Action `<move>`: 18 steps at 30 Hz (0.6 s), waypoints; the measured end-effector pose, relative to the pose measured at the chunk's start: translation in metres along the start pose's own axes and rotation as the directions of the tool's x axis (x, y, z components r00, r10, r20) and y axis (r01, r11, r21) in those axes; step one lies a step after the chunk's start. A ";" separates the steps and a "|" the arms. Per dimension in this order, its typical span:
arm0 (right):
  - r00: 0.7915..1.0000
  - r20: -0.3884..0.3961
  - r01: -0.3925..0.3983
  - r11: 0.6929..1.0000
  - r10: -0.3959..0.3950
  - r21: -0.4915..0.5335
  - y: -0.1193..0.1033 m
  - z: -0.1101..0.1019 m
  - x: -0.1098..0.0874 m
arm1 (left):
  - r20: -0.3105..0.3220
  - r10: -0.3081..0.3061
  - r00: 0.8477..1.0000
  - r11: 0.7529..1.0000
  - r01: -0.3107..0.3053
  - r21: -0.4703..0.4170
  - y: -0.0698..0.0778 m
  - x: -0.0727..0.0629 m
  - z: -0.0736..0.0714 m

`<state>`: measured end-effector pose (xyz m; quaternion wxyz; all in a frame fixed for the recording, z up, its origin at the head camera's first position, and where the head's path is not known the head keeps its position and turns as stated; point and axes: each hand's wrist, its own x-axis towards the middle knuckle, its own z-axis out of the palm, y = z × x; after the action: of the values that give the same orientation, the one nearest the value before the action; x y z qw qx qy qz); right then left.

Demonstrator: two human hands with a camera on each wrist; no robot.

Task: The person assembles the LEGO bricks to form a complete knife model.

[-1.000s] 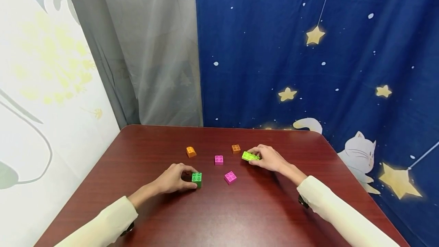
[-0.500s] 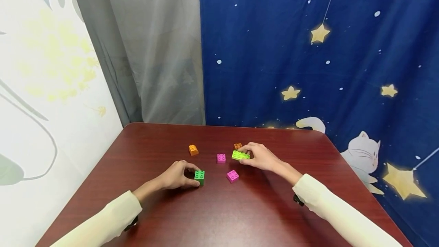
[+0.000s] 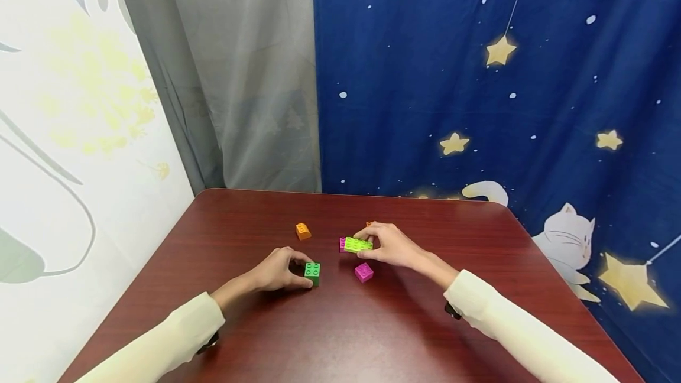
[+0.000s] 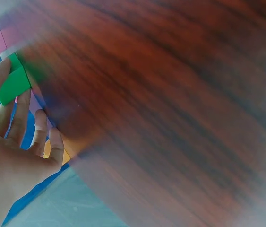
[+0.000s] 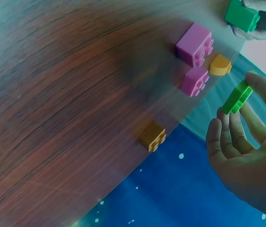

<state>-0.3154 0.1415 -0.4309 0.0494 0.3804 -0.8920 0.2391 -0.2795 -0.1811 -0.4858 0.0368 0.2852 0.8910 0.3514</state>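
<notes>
Left hand (image 3: 279,270) pinches green block (image 3: 312,275); right hand (image 3: 391,246) pinches lime block (image 3: 355,245).
Low carrying could knock pink block (image 3: 364,272) directly right of green block.

Head view looks forward, down; 2 wrist close-ups share the green brick (image 5: 240,15).

Was furnished with a glossy brown table (image 3: 340,324), backed by a grey curtain (image 3: 260,75) and a blue curtain (image 3: 404,87) printed with stars (image 3: 500,51) and a cat (image 3: 563,238), flanked left by a flowered white backdrop (image 3: 106,179).
</notes>
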 end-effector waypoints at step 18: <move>0.998 0.030 0.059 0.990 -0.063 0.126 -0.032 0.028 0.015 | 0.011 0.010 1.000 0.999 -0.010 -0.042 0.001 0.001 -0.002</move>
<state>-0.3014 0.0993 -0.4392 0.0177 0.4139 -0.8639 0.2863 -0.2803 -0.1811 -0.4831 0.0461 0.2908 0.8816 0.3688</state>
